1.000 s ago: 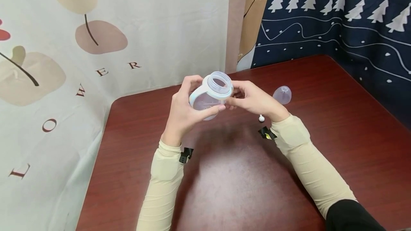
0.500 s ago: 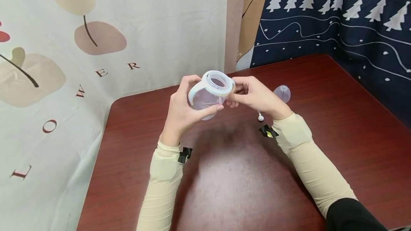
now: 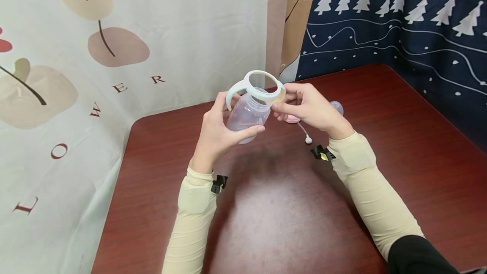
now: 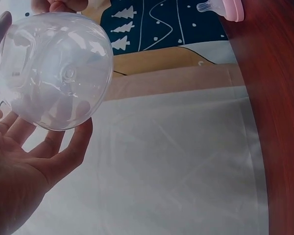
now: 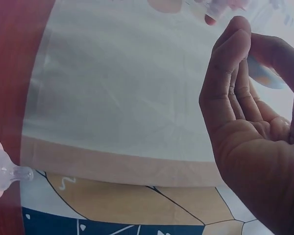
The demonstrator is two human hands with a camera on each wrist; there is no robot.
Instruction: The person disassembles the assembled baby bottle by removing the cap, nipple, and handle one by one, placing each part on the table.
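In the head view a clear baby bottle (image 3: 245, 118) is tilted above the table, gripped around its body by my left hand (image 3: 218, 136). My right hand (image 3: 310, 107) pinches one side of a white handle ring (image 3: 236, 89), which sits raised and slanted over the bottle's open threaded neck. From the left wrist view, the bottle's round base (image 4: 68, 73) faces the camera, with my left fingers curled beneath it. The right wrist view has my right hand (image 5: 250, 122) with thumb and fingers brought together; the part it pinches is mostly hidden there.
On the red-brown table (image 3: 171, 181), a pink collar with a clear nipple (image 5: 5, 169) lies beyond my right hand. A thin straw with a white weighted end (image 3: 308, 140) extends from it. A clear dome cap (image 3: 337, 107) stands partly behind the right hand. Printed curtains (image 3: 209, 33) border the table.
My right hand has lifted the white handle ring up off the bottle's neck, moving up and right. The left hand stays nearly still with the bottle. The pink collar has come into sight.
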